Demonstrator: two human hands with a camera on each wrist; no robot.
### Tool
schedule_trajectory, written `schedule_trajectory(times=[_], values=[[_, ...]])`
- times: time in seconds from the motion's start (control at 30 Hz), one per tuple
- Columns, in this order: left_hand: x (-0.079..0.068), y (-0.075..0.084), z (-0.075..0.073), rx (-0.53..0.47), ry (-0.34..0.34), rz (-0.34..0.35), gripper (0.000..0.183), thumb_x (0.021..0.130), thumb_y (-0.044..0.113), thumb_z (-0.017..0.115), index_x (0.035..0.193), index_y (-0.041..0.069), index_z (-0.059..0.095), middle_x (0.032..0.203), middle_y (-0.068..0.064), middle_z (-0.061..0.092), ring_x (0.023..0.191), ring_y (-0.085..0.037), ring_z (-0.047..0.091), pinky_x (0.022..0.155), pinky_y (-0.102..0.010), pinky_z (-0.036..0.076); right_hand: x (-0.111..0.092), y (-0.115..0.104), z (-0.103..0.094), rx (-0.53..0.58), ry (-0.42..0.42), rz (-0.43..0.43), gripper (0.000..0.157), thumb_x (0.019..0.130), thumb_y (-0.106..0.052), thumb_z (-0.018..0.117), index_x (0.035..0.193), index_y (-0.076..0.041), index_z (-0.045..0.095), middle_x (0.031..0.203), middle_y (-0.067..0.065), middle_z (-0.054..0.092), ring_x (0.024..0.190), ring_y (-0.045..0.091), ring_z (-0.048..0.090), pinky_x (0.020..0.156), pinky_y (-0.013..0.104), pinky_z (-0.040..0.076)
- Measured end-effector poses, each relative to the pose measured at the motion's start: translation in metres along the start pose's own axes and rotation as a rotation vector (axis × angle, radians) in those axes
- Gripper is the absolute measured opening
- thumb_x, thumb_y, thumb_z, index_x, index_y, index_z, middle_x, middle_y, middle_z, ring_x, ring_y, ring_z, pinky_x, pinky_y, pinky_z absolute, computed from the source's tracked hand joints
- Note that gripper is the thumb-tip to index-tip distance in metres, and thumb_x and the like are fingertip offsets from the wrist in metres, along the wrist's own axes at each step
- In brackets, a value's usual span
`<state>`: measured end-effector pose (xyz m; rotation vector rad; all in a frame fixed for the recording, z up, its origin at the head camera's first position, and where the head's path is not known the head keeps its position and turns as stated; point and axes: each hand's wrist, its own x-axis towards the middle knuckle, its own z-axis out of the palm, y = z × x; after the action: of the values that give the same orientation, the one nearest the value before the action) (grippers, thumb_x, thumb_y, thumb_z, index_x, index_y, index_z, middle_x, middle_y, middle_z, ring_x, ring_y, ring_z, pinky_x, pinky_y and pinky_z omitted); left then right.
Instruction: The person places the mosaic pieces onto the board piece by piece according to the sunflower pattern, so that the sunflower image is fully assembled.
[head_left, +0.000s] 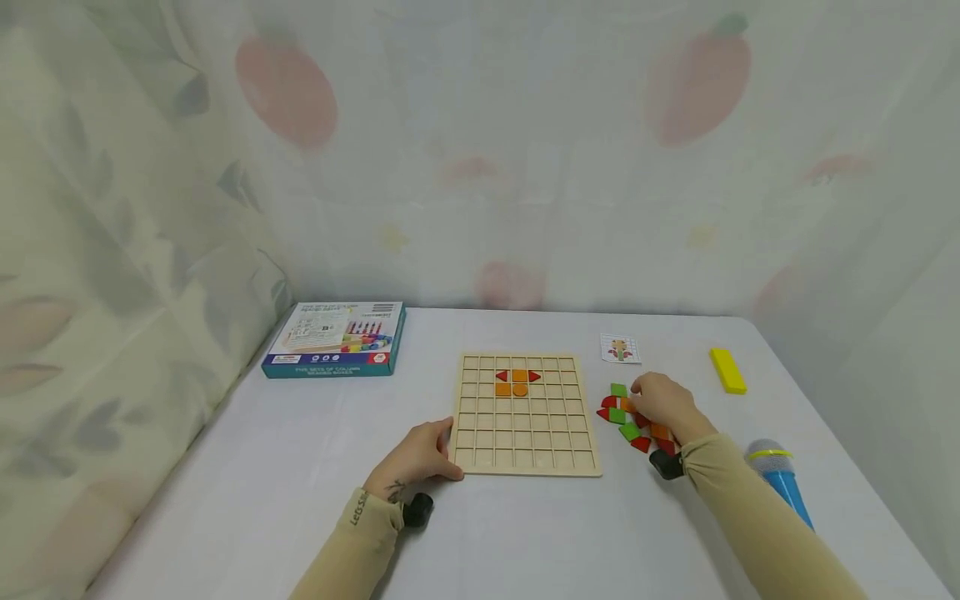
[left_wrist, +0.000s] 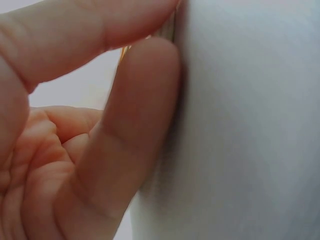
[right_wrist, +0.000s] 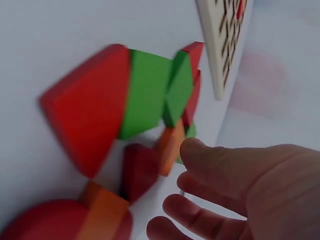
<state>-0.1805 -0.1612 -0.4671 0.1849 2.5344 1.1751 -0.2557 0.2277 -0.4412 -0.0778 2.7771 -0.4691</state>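
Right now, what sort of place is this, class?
Likely a tabletop play or learning spot: a wooden grid board, coloured blocks beside it, and printed fabric hanging behind the white table.

Person is wearing long, plain beige sleeves. Left sleeve [head_left: 345, 554], on the left side of the grid board [head_left: 525, 437], is showing dark lettering by the cuff [head_left: 386, 510], starting "Let's S", remainder too small to read. Left hand [head_left: 416, 457] is bearing a dark branching mark near the wrist. Right sleeve [head_left: 765, 517], right of the grid board, is gathering slightly at its end. Each wrist is carrying a small black rounded device [head_left: 417, 510] on the side facing the grid board.
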Motion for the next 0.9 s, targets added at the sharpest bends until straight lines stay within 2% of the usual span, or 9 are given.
schedule_trajectory(times=[0.27, 0.5, 0.6, 0.7, 0.8, 0.9], values=[[0.000, -0.001, 0.001, -0.006, 0.003, -0.013, 0.095, 0.060, 0.010, 0.084, 0.140, -0.004, 0.034, 0.064, -0.004, 0.048, 0.053, -0.014, 0.043, 0.048, -0.026, 0.034, 0.000, 0.006, 0.013, 0.042, -0.003, 0.004, 0.034, 0.084, -0.022, 0.065, 0.109, 0.001, 0.063, 0.084, 0.008, 0.062, 0.071, 0.020, 0.053, 0.068, 0.038, 0.045], [0.001, -0.002, 0.000, 0.002, 0.003, 0.001, 0.094, 0.060, 0.010, 0.084, 0.140, -0.002, 0.037, 0.064, -0.004, 0.047, 0.054, -0.015, 0.043, 0.048, -0.027, 0.034, -0.002, 0.000, 0.004, 0.089, 0.004, -0.034, 0.014, 0.082, -0.015, 0.067, 0.084, -0.005, 0.057, 0.074, 0.006, 0.057, 0.065, 0.019, 0.051, 0.059, 0.031, 0.039], [0.001, -0.001, 0.000, 0.006, 0.004, 0.003, 0.093, 0.060, 0.010, 0.084, 0.140, -0.001, 0.037, 0.064, -0.004, 0.047, 0.054, -0.015, 0.043, 0.048, -0.027, 0.034, -0.002, -0.010, -0.005, 0.082, 0.029, -0.078, 0.012, 0.081, -0.012, 0.066, 0.079, -0.006, 0.056, 0.075, 0.007, 0.056, 0.066, 0.020, 0.051, 0.057, 0.031, 0.038], [0.001, -0.001, 0.000, 0.011, 0.004, -0.010, 0.094, 0.060, 0.011, 0.084, 0.140, 0.000, 0.037, 0.065, -0.004, 0.047, 0.054, -0.015, 0.043, 0.048, -0.026, 0.034, 0.002, -0.027, -0.009, 0.067, 0.099, -0.158, 0.008, 0.081, -0.011, 0.065, 0.082, -0.007, 0.059, 0.081, 0.007, 0.057, 0.070, 0.021, 0.050, 0.058, 0.032, 0.040], [0.001, 0.000, 0.000, 0.001, 0.006, -0.023, 0.095, 0.060, 0.011, 0.085, 0.140, 0.000, 0.036, 0.065, -0.005, 0.047, 0.055, -0.015, 0.043, 0.048, -0.026, 0.034, 0.009, -0.047, -0.005, 0.085, 0.158, -0.239, 0.007, 0.083, -0.011, 0.064, 0.088, -0.007, 0.062, 0.088, 0.007, 0.062, 0.077, 0.021, 0.054, 0.063, 0.034, 0.044], [0.000, 0.000, 0.000, -0.012, 0.006, -0.032, 0.096, 0.059, 0.010, 0.085, 0.141, -0.001, 0.035, 0.065, -0.005, 0.046, 0.055, -0.015, 0.043, 0.049, -0.026, 0.034, 0.016, -0.068, 0.003, 0.097, 0.192, -0.285, 0.007, 0.085, -0.013, 0.063, 0.091, -0.010, 0.063, 0.093, 0.006, 0.065, 0.082, 0.020, 0.057, 0.068, 0.036, 0.046]])
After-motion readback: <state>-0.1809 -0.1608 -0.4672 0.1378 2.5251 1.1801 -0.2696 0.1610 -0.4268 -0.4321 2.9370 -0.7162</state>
